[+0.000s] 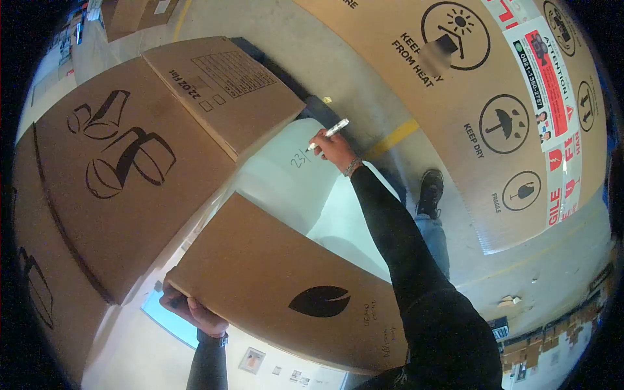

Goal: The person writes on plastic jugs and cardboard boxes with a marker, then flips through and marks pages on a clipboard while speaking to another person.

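Observation:
My right hand (333, 151) is closed around a white marker pen (338, 127), with its tip at a pale, smooth surface (273, 166). Handwritten marks (298, 158) that look like "23/" stand on that surface beside the tip. My left hand (195, 313) grips the lower left edge of a brown cardboard box (253, 260), which bears a black leaf print (318, 301) and some handwriting. Part of the pale surface is hidden behind this box, and my right forearm covers the box's right end.
Brown cartons with black drawings (130, 153) and a "22 OZ" carton (221, 84) stand at the left. A large carton with handling symbols (504, 123) fills the upper right. A shoe (430, 194) is on the grey floor near a yellow line (393, 138).

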### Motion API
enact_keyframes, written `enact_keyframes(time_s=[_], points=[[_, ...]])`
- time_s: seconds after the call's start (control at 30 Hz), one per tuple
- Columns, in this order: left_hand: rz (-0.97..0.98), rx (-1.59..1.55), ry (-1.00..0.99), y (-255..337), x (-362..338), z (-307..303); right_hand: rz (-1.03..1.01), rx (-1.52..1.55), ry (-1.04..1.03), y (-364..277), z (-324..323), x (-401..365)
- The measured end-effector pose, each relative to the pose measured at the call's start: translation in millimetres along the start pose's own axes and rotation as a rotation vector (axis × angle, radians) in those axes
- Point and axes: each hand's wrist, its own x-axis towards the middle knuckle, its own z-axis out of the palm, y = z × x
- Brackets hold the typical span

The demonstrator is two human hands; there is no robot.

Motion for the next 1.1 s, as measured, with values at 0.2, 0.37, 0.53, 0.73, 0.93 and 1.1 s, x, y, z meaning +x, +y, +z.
enact_keyframes(time_s=[0.2,0.37,0.53,0.73,0.93,1.1], points=[[0.0,-0.015,0.008,6,-1,3,-0.001,0.004,-0.083,21,-13,12],[0.057,0.044,-0.039,7,0,1,0.055,0.062,0.075,-2,-1,-1],[-0.021,-0.074,0.019,7,-2,2,0.014,-0.068,-0.008,18,-55,-18],[0.056,0.03,-0.099,-8,0,-12,0.176,-0.212,-0.077,20,-149,-166],[-0.016,-0.098,-0.046,-5,3,-5,0.229,-0.069,-0.135,33,-151,-221],[0.057,-0.017,-0.046,-9,6,-9,0.096,-0.183,-0.164,37,-135,-213]])
